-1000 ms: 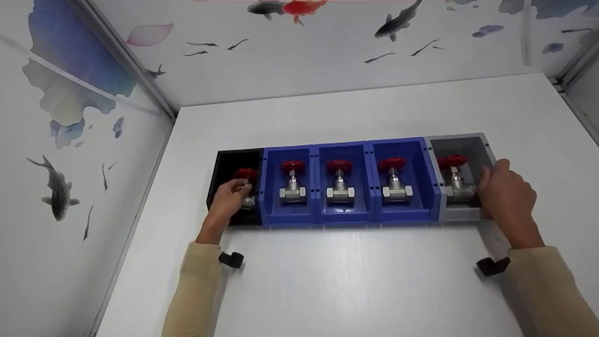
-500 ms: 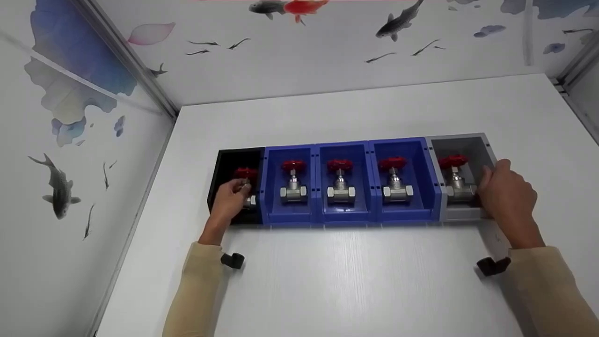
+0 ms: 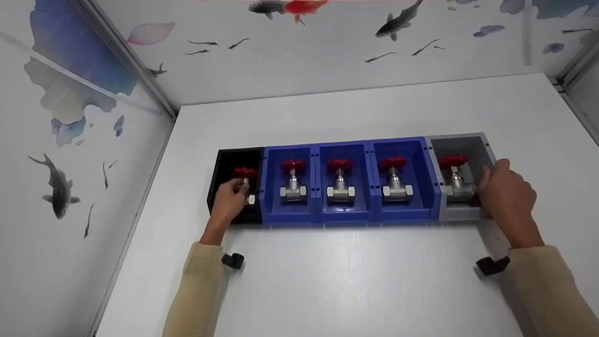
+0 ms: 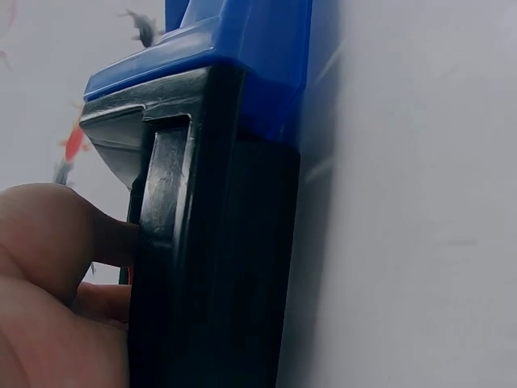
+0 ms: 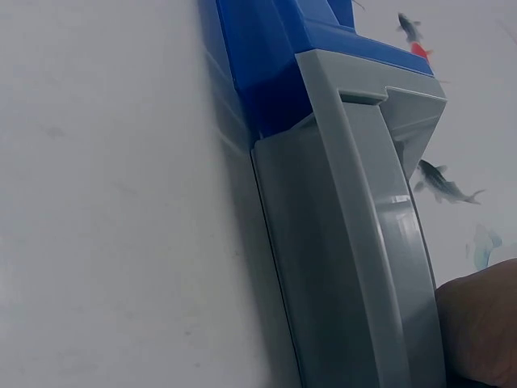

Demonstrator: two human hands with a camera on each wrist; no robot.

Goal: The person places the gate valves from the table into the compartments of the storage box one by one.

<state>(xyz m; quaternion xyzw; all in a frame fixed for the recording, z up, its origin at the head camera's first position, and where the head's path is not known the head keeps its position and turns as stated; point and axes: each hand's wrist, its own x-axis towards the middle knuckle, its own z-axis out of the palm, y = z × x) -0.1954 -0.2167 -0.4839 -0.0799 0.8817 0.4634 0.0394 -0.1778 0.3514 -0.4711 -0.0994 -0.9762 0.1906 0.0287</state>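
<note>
A row of joined bins holds one valve each, metal-bodied with a red handwheel. In the head view my left hand (image 3: 228, 200) reaches into the black bin (image 3: 229, 157) at the left end. Its thumb and fingers pinch the valve (image 3: 251, 200) just under the handwheel, covering much of the body. At the other end, my right hand (image 3: 507, 203) grips the right side wall of the grey bin (image 3: 461, 140), the thumb on the inner side near the end of that bin's valve (image 3: 455, 180). Its other fingertips are hidden.
Between the end bins stand three blue bins (image 3: 344, 216) with valves (image 3: 293, 187) inside. The row sits on a white table (image 3: 346, 281), with printed panels (image 3: 299, 61) behind and to the left. Each wrist carries a small black camera (image 3: 232, 260).
The left hand and the valve it pinches have shifted slightly, with the valve's right end nut now a little higher and further right. The right hand stays in place.
</note>
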